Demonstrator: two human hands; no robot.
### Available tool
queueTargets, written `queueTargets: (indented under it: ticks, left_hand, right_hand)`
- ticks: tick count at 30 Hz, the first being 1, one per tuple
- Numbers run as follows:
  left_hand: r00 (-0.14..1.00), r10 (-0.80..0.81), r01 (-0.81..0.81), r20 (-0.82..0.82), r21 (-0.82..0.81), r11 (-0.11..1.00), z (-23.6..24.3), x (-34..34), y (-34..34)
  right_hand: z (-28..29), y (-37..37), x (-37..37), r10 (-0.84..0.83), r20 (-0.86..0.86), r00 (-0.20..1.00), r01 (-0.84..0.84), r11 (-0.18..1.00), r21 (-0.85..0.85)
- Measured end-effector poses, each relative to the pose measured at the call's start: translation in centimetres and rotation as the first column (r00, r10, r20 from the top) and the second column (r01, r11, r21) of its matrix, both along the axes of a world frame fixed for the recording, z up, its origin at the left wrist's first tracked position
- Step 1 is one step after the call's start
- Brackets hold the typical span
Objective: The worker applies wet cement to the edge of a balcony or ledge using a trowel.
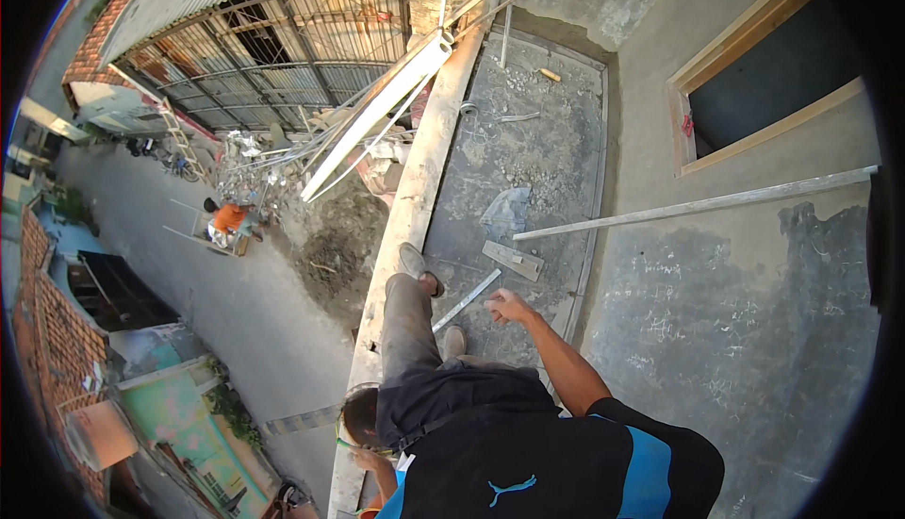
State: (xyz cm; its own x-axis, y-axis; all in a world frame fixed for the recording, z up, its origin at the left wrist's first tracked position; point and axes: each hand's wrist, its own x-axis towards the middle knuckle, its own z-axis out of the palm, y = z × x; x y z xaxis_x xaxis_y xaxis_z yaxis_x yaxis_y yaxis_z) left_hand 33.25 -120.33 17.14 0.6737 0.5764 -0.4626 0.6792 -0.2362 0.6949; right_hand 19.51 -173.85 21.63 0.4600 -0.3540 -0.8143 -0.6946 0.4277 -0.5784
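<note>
My left hand [370, 462] is low in the view, beside my body and over the wall top. Its fingers are curled at the rim or handle of a round, dark-looking bucket [359, 413], partly hidden by my black shirt. My right hand [509, 306] is raised in front of me with its fingers curled in, and nothing shows in it. Below that hand a pale metal straightedge [468, 299] lies slanting on the floor near my foot. Just beyond lies a flat wooden board [513, 260], perhaps a float.
A long pole [698, 203] slants across to the right wall, which has a framed window opening [768, 76]. Rubble and a cloth [506, 211] lie on the rough floor. Left of the narrow wall top [415, 198] is a drop to the street, where a person in orange [229, 217] crouches. White pipes [382, 114] jut over the edge.
</note>
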Motion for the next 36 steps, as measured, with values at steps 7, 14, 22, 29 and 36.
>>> queueTargets:
  ticks: [7,14,22,29,36]
  left_hand:
    - [0.998,-0.007,0.003,-0.055,-0.059,0.998,1.1,7.1,-14.2]
    - [0.991,-0.092,0.115,-0.099,0.259,0.959,2.1,16.5,-24.6]
    - [0.984,-0.175,0.173,-0.011,0.240,0.955,9.2,24.7,-39.6]
    - [0.994,-0.074,0.071,0.085,0.035,0.997,14.6,27.1,-47.6]
    - [0.994,0.103,-0.108,0.040,0.140,0.984,18.6,26.0,-55.2]
  right_hand:
    - [-2.0,-13.0,-3.9,-0.123,-0.268,0.956,0.121,0.992,-0.024]
    - [2.9,-27.3,-6.9,-0.362,-0.521,0.773,0.243,0.928,-0.284]
    - [10.2,-37.8,8.9,-0.080,-0.439,0.895,-0.097,0.926,-0.366]
    - [7.7,-48.3,18.0,0.157,-0.468,0.869,-0.312,0.910,-0.274]
    - [-4.7,-65.5,29.7,0.063,-0.448,0.892,-0.197,0.945,-0.261]
